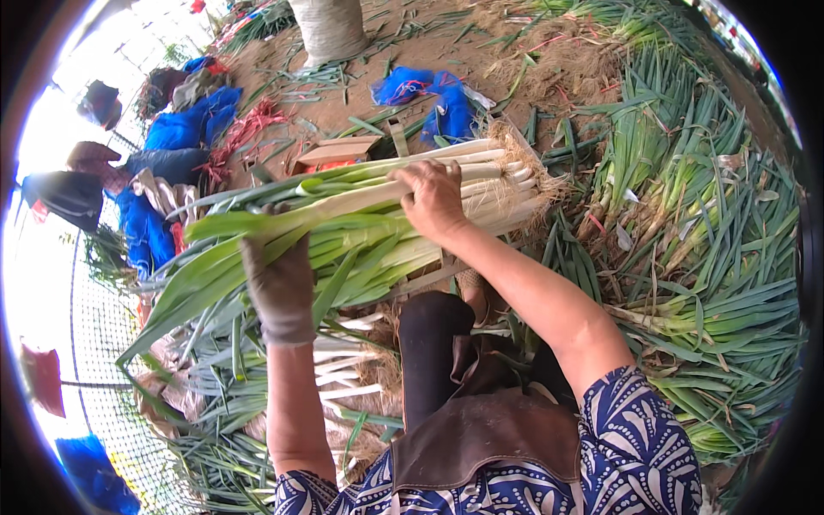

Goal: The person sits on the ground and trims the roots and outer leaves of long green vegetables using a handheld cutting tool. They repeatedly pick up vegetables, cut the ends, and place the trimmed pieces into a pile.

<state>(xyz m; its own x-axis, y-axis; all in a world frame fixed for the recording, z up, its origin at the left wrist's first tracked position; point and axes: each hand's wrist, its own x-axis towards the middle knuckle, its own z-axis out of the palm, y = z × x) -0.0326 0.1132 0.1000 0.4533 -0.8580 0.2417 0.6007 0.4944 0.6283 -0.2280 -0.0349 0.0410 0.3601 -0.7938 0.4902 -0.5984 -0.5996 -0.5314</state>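
Note:
A single leek [360, 198] with a pale stem and broad green leaves lies across both my hands. My left hand [281, 283], in a grey-brown work glove, grips it at the leafy part. My bare right hand [432, 196] has its fingers around the white stem; the stem's end is hidden behind that hand. Beneath is a heap of leeks [486, 156] laid side by side, their stringy roots [544, 183] towards the right and their leaves to the left. The support under this heap is mostly covered.
More leeks [347, 376] lie by my left forearm. Unsorted leeks [676, 161] are piled along the right. A cardboard box [338, 153], blue netting [447, 103] and red ties [251, 129] are beyond the heap. A whitish wrapped column [329, 29] stands farther off; mesh fencing [103, 335] runs left.

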